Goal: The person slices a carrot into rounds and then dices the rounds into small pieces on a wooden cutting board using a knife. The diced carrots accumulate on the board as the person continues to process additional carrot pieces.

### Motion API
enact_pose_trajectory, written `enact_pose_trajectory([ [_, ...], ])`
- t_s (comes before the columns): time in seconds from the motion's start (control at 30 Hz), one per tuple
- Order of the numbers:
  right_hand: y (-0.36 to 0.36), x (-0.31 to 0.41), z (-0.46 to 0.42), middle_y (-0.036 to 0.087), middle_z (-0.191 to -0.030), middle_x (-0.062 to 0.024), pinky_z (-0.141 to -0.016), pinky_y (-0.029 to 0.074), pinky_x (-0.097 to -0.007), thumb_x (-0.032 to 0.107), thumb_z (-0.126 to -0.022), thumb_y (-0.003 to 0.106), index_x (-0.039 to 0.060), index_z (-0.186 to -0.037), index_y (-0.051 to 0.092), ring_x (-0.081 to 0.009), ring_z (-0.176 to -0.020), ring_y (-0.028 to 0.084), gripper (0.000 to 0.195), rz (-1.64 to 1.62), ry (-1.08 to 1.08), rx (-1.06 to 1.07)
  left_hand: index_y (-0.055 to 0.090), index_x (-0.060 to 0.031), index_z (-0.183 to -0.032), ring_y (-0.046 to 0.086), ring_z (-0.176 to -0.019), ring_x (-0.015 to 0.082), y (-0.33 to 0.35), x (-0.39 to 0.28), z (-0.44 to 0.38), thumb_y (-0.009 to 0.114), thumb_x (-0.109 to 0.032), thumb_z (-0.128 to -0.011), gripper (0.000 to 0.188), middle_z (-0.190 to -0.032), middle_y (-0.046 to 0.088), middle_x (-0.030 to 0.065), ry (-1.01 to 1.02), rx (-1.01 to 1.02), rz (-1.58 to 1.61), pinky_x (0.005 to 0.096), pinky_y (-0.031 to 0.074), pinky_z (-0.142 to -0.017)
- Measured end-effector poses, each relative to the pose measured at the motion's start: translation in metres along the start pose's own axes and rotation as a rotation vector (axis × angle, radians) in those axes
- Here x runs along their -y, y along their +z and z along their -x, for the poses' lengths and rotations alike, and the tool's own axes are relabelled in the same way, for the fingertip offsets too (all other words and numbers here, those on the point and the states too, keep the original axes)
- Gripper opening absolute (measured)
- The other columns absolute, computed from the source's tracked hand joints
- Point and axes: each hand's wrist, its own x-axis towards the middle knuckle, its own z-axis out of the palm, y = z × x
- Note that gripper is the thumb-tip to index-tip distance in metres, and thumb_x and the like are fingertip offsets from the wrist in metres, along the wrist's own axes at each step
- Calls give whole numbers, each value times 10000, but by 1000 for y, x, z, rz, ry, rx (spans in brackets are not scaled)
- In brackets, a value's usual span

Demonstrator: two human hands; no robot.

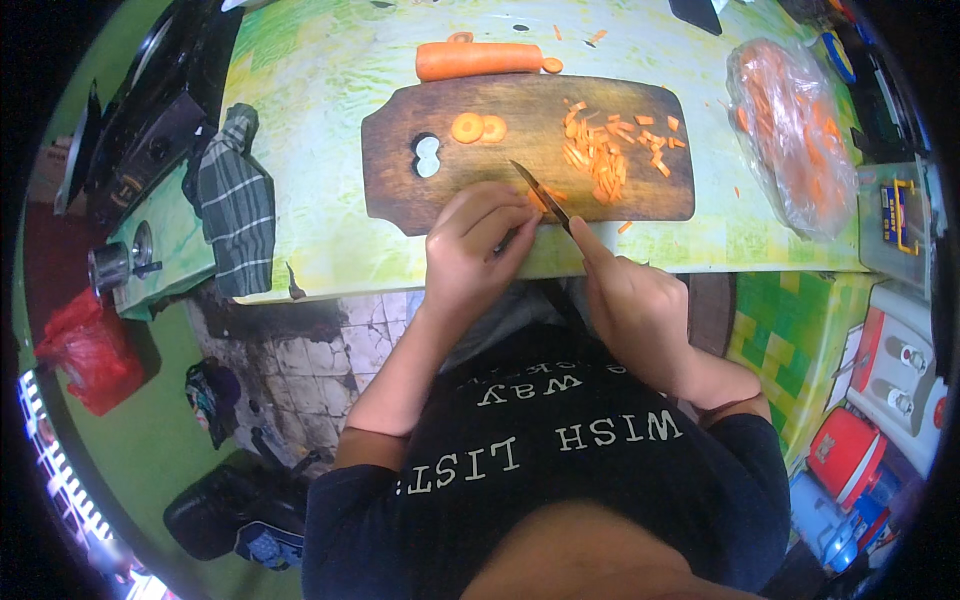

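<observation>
My right hand (pixel 634 300) grips a kitchen knife (pixel 541 192), its index finger laid along the back of the blade. The blade crosses a small carrot piece (pixel 537 201) at the near edge of a wooden cutting board (pixel 480 176). My left hand (pixel 480 232) has its fingertips on that piece, close beside the blade. Two round carrot slices (pixel 478 128) lie overlapping on the board's left half. A loose heap of cut carrot sticks (pixel 600 154) covers part of the right half. Behind the board rests a thick peeled carrot length (pixel 478 61).
A clear plastic bag of cut carrot (pixel 799 139) sits on the table's right side. A dark checked cloth (pixel 236 202) hangs at the left edge. A carrot round (pixel 552 65) and small scraps lie beyond the board. A lidded plastic box (pixel 892 217) stands far right.
</observation>
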Motion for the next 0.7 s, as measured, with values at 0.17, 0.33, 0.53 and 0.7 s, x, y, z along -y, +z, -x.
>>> enact_pose_trajectory([
  [0.17, 15, -1, 12, 441, -584, -16, -437, 431, -316, 44, -745, 648, 34, -1334, 589, -158, -438, 485, 593, -21, -4, -53, 682, -5, -808, 678, -872, 300, 0, 1, 1, 767, -1, -721, 121, -888, 682, 121, 14, 14, 0, 398, 552, -791],
  [0.33, 34, -4, 15, 433, -593, -11, -428, 414, -302, 56, -736, 631, 34, -1340, 591, -148, -440, 475, 606, -4, -31, -101, 684, -3, -815, 679, -876, 301, -3, -1, 0, 763, 2, -723, 121, -898, 683, 123, 20, 25, -7, 400, 552, -798],
  [0.53, 41, -5, 8, 461, -599, -16, -423, 419, -306, 59, -729, 613, 45, -1322, 610, -152, -437, 493, 593, 84, -46, -72, 688, -3, -823, 677, -873, 303, -4, 0, 0, 757, -1, -733, 113, -904, 683, 125, 4, 35, 8, 396, 551, -799],
  [0.7, 14, -2, -8, 505, -584, -27, -419, 441, -321, 33, -743, 627, 44, -1289, 627, -179, -433, 529, 545, 25, -19, -46, 688, -8, -824, 676, -870, 295, -2, -2, 1, 755, -6, -737, 109, -905, 684, 114, -27, 19, 4, 388, 549, -797],
])
